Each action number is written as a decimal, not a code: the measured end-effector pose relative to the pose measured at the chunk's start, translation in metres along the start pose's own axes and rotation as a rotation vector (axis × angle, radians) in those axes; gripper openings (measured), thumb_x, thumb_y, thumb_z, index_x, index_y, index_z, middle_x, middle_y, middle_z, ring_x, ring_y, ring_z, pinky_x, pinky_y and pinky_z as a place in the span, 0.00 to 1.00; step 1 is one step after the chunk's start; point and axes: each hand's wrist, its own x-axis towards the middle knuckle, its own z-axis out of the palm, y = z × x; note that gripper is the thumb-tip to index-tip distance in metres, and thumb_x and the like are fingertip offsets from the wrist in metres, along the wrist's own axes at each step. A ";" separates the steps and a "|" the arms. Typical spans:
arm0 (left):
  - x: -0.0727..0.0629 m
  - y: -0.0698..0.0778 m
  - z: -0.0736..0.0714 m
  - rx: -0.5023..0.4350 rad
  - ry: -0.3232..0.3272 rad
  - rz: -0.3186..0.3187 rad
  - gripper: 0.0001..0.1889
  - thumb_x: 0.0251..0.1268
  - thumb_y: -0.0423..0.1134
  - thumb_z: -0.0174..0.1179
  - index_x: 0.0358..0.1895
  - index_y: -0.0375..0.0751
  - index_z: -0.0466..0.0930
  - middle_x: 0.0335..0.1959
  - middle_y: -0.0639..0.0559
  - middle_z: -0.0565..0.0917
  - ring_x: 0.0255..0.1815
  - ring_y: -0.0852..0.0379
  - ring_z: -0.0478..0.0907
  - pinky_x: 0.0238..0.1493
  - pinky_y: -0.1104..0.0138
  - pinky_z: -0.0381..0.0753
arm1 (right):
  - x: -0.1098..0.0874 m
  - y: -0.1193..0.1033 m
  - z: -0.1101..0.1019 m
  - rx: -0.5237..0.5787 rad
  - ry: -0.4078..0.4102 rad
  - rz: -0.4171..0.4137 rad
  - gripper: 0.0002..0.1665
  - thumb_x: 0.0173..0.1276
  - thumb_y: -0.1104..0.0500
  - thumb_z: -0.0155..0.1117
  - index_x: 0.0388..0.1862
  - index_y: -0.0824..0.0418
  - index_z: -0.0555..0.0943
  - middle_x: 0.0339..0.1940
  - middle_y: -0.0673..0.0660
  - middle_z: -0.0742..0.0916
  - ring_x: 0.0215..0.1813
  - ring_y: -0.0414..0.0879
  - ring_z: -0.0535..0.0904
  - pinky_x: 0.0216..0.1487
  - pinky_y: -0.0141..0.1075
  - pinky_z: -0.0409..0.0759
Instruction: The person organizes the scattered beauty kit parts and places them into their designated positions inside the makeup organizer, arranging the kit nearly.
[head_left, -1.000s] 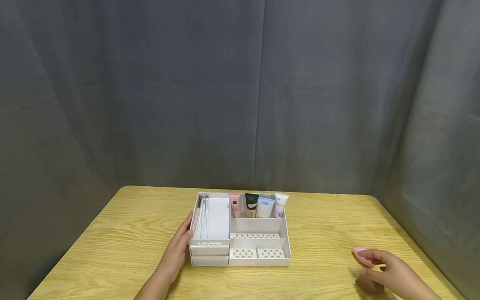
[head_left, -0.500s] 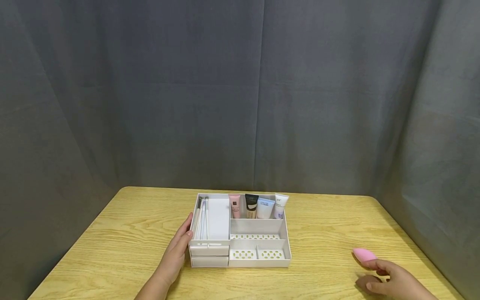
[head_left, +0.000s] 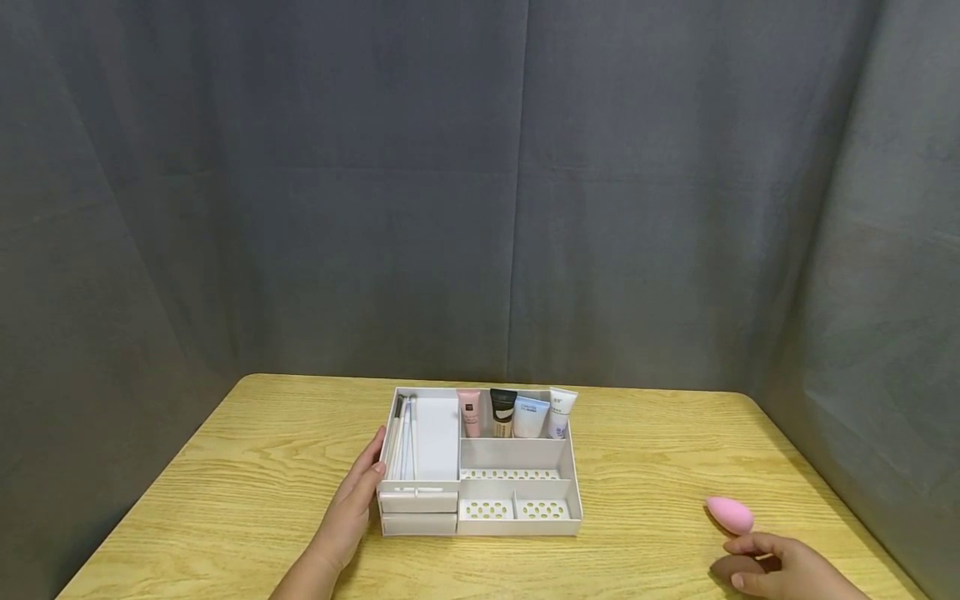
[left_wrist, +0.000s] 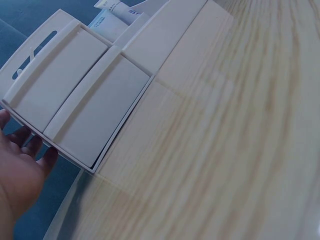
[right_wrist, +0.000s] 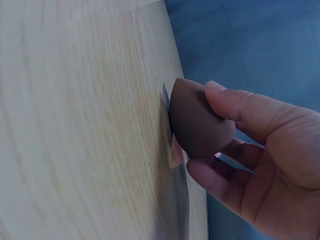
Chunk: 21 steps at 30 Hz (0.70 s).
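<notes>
On the right of the table, a brown makeup sponge (head_left: 729, 568) is pinched between the thumb and fingers of my right hand (head_left: 798, 570); the right wrist view shows the sponge (right_wrist: 200, 120) close up, its pointed end away from the palm. A pink makeup sponge (head_left: 730, 516) lies just beyond those fingers. My left hand (head_left: 341, 517) rests against the left side of a white cosmetics organizer (head_left: 517, 527), its fingertips touching the side wall in the left wrist view.
Makeup brushes (head_left: 407, 437) lie in the organizer's left tray. At its back stand a pink tube (head_left: 470, 414), a black-topped tube (head_left: 503, 412), a pale blue tube (head_left: 531, 417) and a white tube (head_left: 560, 412). Two drawers (left_wrist: 100, 97) face the front. Grey curtains surround the wooden table (head_left: 645, 458).
My right hand has drawn back from over the pink sponge toward the near edge, and its fingers now close on the brown sponge. The pink sponge is uncovered. My left hand stays put.
</notes>
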 end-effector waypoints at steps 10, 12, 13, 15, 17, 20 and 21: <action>0.000 0.000 0.000 -0.002 -0.002 -0.014 0.31 0.80 0.50 0.37 0.80 0.47 0.46 0.82 0.46 0.44 0.82 0.44 0.37 0.59 0.94 0.50 | 0.010 -0.014 0.011 -0.134 0.156 -0.077 0.29 0.68 0.51 0.65 0.59 0.72 0.77 0.59 0.69 0.81 0.44 0.18 0.70 0.41 0.23 0.77; 0.000 0.000 0.000 -0.002 -0.002 -0.014 0.31 0.80 0.50 0.37 0.80 0.47 0.46 0.82 0.45 0.44 0.82 0.44 0.37 0.59 0.94 0.50 | 0.012 -0.019 0.015 -0.121 0.191 -0.071 0.29 0.67 0.51 0.66 0.59 0.69 0.78 0.61 0.70 0.80 0.44 0.17 0.69 0.41 0.23 0.77; 0.000 0.000 0.000 0.000 -0.002 -0.013 0.30 0.80 0.50 0.37 0.80 0.47 0.46 0.82 0.45 0.44 0.82 0.44 0.37 0.59 0.94 0.50 | 0.013 -0.021 0.018 -0.120 0.209 -0.071 0.28 0.67 0.51 0.66 0.59 0.69 0.78 0.63 0.71 0.78 0.46 0.15 0.67 0.42 0.23 0.77; 0.000 -0.001 0.000 0.000 0.000 -0.011 0.30 0.80 0.50 0.37 0.80 0.47 0.46 0.82 0.46 0.44 0.82 0.44 0.37 0.58 0.94 0.50 | 0.016 -0.026 0.023 -0.125 0.245 -0.094 0.27 0.66 0.51 0.68 0.58 0.68 0.79 0.63 0.70 0.78 0.46 0.14 0.67 0.42 0.23 0.78; 0.001 -0.001 0.000 -0.003 0.003 -0.007 0.30 0.80 0.49 0.38 0.79 0.46 0.47 0.82 0.46 0.44 0.82 0.44 0.37 0.59 0.94 0.50 | 0.019 -0.030 0.026 -0.135 0.256 -0.127 0.26 0.66 0.53 0.67 0.58 0.68 0.79 0.58 0.67 0.81 0.45 0.17 0.69 0.41 0.23 0.79; 0.001 -0.001 0.000 -0.007 0.004 -0.004 0.30 0.80 0.49 0.38 0.79 0.46 0.47 0.82 0.45 0.45 0.82 0.45 0.37 0.59 0.94 0.50 | 0.024 -0.038 0.030 -0.129 0.249 -0.180 0.26 0.67 0.54 0.67 0.57 0.68 0.80 0.53 0.63 0.83 0.43 0.21 0.72 0.40 0.26 0.80; 0.001 -0.001 0.000 -0.006 0.005 -0.002 0.30 0.80 0.49 0.38 0.79 0.46 0.47 0.82 0.45 0.45 0.82 0.45 0.38 0.59 0.94 0.50 | 0.026 -0.042 0.030 -0.115 0.237 -0.192 0.26 0.67 0.54 0.67 0.58 0.69 0.79 0.52 0.63 0.83 0.43 0.22 0.73 0.39 0.27 0.81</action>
